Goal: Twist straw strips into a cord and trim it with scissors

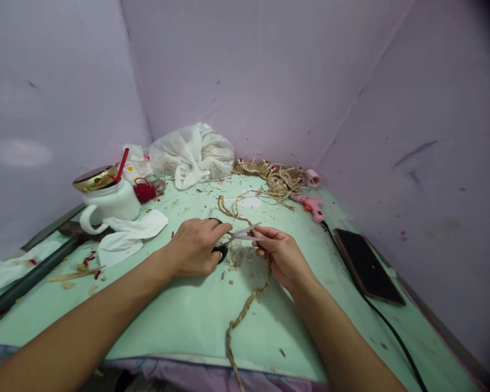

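Observation:
My left hand (198,246) is closed around the black handles of a pair of scissors (242,234). The blades are spread apart and point right, toward the rope in my other hand. Between the fingers of my right hand (283,256) is a braided straw-coloured rope (249,305). One part of the rope runs down over the table's front edge, and another stretches away behind the blades. Whether the blades touch the rope, I cannot tell. Small cut bits (237,258) lie scattered under the scissors.
At left stand a white mug (112,201) with a gold-rimmed lid and a hammer (36,269). A plastic bag (194,152), red yarn (145,190) and woven rope pieces (283,179) line the back. A pink glue gun (310,206), its black cord and a phone (369,267) lie right.

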Action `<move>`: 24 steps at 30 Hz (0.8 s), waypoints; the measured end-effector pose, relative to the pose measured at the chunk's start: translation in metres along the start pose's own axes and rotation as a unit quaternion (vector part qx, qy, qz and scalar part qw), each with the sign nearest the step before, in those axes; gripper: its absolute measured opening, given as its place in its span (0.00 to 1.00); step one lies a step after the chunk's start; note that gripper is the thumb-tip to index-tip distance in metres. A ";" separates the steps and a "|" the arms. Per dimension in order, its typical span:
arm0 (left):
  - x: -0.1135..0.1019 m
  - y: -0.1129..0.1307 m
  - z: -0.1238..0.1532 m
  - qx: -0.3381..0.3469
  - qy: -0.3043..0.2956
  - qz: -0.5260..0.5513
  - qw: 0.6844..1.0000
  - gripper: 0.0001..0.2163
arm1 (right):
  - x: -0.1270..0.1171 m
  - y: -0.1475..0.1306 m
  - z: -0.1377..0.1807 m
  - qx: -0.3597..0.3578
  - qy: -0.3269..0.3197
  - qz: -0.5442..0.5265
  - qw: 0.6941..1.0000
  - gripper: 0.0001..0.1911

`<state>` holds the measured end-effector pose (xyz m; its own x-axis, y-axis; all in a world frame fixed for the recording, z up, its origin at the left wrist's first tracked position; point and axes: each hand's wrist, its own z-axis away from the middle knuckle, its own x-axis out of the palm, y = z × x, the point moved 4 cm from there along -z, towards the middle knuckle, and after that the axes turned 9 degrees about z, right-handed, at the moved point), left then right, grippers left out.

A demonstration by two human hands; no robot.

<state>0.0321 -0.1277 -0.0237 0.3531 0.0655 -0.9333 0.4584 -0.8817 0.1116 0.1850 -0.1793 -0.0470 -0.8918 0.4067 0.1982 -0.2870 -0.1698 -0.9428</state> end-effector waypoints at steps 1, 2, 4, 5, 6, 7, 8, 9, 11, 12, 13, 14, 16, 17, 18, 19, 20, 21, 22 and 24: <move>0.001 -0.001 -0.001 -0.006 -0.001 -0.011 1.000 0.20 | -0.001 -0.001 0.000 -0.002 0.000 -0.005 1.000 0.13; 0.001 -0.003 -0.001 -0.012 0.001 -0.021 1.000 0.20 | -0.001 -0.001 -0.001 0.000 -0.005 -0.008 1.000 0.13; 0.002 -0.005 -0.001 -0.023 0.006 -0.038 0.999 0.19 | 0.000 0.000 -0.001 0.008 -0.020 -0.009 1.000 0.13; 0.002 -0.005 -0.002 -0.028 0.008 -0.045 0.999 0.19 | 0.000 0.000 -0.001 0.008 -0.027 -0.010 1.000 0.13; 0.003 -0.006 -0.001 -0.033 0.009 -0.051 0.998 0.19 | 0.001 0.000 -0.001 0.005 -0.031 -0.011 0.999 0.14; 0.003 -0.007 -0.001 -0.037 0.008 -0.055 0.998 0.19 | 0.001 0.000 -0.001 -0.001 -0.031 -0.012 0.999 0.14; 0.004 -0.008 -0.001 -0.040 0.007 -0.057 0.998 0.19 | 0.000 0.000 0.000 -0.008 -0.028 -0.014 0.999 0.14; 0.005 -0.009 -0.001 -0.043 0.004 -0.060 0.997 0.19 | 0.000 -0.001 0.000 -0.013 -0.024 -0.013 1.000 0.13; 0.007 -0.011 0.000 -0.046 -0.002 -0.063 0.997 0.19 | 0.000 -0.002 0.000 -0.019 -0.018 -0.009 1.000 0.13; 0.008 -0.011 0.000 -0.048 -0.004 -0.065 0.997 0.19 | 0.000 -0.002 0.000 -0.020 -0.016 -0.005 1.000 0.12; 0.008 -0.012 0.000 -0.050 -0.005 -0.065 0.997 0.20 | 0.000 -0.002 0.001 -0.020 -0.013 -0.003 1.000 0.12; 0.009 -0.013 0.000 -0.053 -0.005 -0.066 0.996 0.20 | 0.000 -0.003 0.001 -0.021 -0.011 -0.001 1.000 0.12; 0.010 -0.014 0.000 -0.058 -0.009 -0.063 0.996 0.21 | 0.000 -0.003 0.001 -0.023 -0.005 0.001 1.000 0.12; 0.011 -0.014 -0.001 -0.061 -0.012 -0.061 0.996 0.21 | 0.000 -0.003 0.001 -0.024 -0.003 0.001 1.000 0.12; 0.012 -0.014 -0.001 -0.064 -0.016 -0.058 0.996 0.21 | -0.001 -0.003 0.001 -0.025 0.000 0.002 1.000 0.12; 0.012 -0.014 -0.001 -0.066 -0.021 -0.053 0.996 0.22 | -0.001 -0.003 0.001 -0.025 0.002 0.003 1.000 0.12; 0.013 -0.014 -0.001 -0.069 -0.026 -0.048 0.996 0.22 | -0.001 -0.002 0.001 -0.024 0.005 0.004 1.000 0.12; 0.012 -0.014 -0.001 -0.073 -0.031 -0.042 0.996 0.22 | -0.002 -0.002 0.000 -0.024 0.008 0.004 1.000 0.12; 0.012 -0.014 -0.001 -0.076 -0.035 -0.035 0.996 0.22 | -0.002 -0.001 0.000 -0.023 0.010 0.004 1.000 0.12; 0.011 -0.013 0.000 -0.083 -0.040 -0.014 0.996 0.22 | -0.002 -0.001 0.000 -0.024 0.012 0.000 1.000 0.13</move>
<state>0.0301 -0.1151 -0.0355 0.2763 0.0454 -0.9600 0.5972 -0.7908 0.1345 0.1874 -0.1799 -0.0465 -0.8831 0.4282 0.1915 -0.2685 -0.1268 -0.9549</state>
